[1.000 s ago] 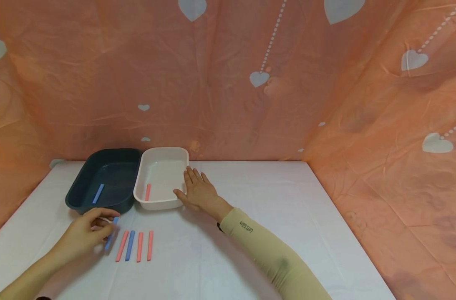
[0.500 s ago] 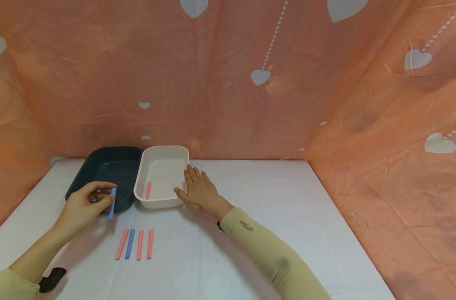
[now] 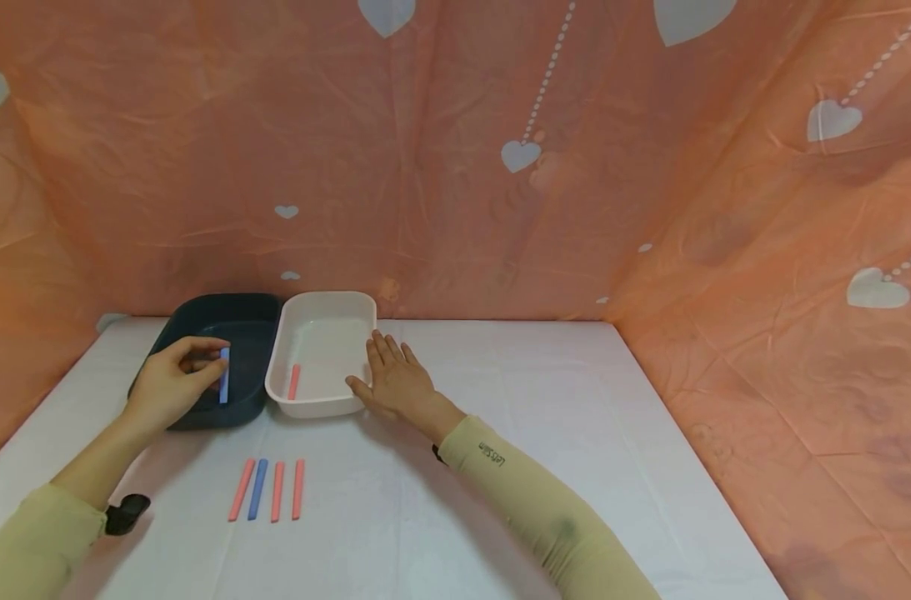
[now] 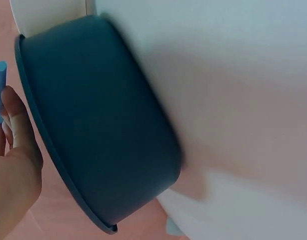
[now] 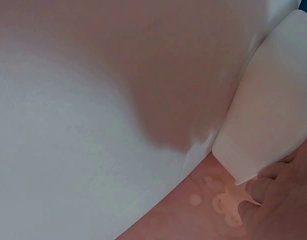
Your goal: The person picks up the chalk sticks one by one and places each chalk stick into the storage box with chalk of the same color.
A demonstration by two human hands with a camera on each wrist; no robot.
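Between thumb and fingers my left hand (image 3: 172, 382) pinches a blue chalk stick (image 3: 224, 377), held upright over the dark blue tray (image 3: 200, 310). In the left wrist view the same blue stick (image 4: 0, 80) shows above the tray's rim, beside the thumb. My right hand (image 3: 401, 382) lies with straight fingers against the right rim of the white tray (image 3: 322, 409). One pink stick (image 3: 294, 382) lies inside that white tray. In front of the trays, three pink sticks and a blue stick (image 3: 257, 489) lie in a row on the table. The hand hides part of the dark tray's inside.
The two trays stand side by side at the back left of the white table (image 3: 545, 433). An orange curtain (image 3: 455, 208) with pale hearts hangs right behind the table and along its sides.
My left hand has lifted the blue chalk stick from beside the row and carried it up and forward over the dark tray. The right hand has stayed at the white tray.
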